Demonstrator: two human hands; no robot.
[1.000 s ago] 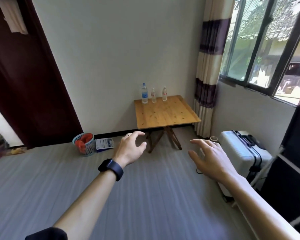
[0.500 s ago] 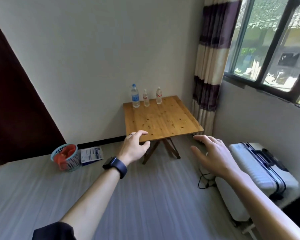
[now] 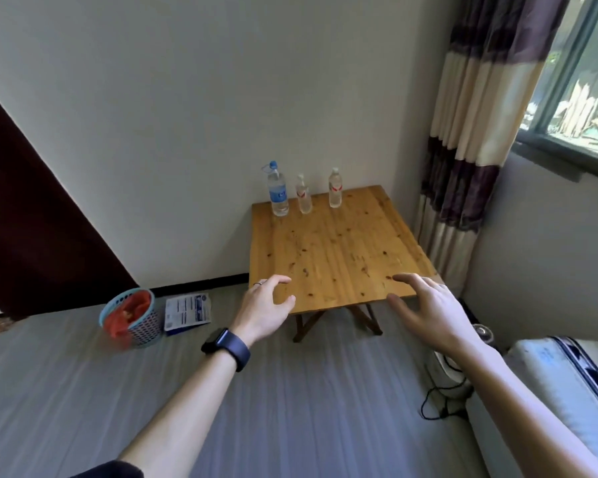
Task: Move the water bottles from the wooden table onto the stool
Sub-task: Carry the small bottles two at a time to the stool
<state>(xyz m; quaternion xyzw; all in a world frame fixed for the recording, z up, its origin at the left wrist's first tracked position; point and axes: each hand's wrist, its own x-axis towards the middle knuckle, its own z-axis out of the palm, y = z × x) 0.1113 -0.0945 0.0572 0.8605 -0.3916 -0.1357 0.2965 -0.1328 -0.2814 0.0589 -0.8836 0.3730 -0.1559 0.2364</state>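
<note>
— Water bottles: where do they stand?
— Three of them, upright in a row along the far edge of the wooden desk (image 3: 332, 250), close to the wall. The blue-capped bottle (image 3: 278, 191) is on the left, the small middle bottle (image 3: 303, 195) just beside it, and the red-labelled bottle (image 3: 335, 188) a little further right.

— And the hands?
— Both are empty and held out over the near edge of the desk. The left hand (image 3: 265, 310) has its fingers loosely curled and spread, with a ring on one finger and a dark smartwatch (image 3: 225, 343) on the wrist. The right hand (image 3: 428, 310) is spread too, palm turned inward. Neither touches a bottle; the bottles are well apart from them.

— Anything else around?
— A blue basket (image 3: 132, 319) with something red inside sits on the floor to the left, a printed packet (image 3: 186, 310) beside it. A striped curtain (image 3: 477, 139) hangs at the right, and a pale suitcase (image 3: 567, 391) lies at the lower right.
</note>
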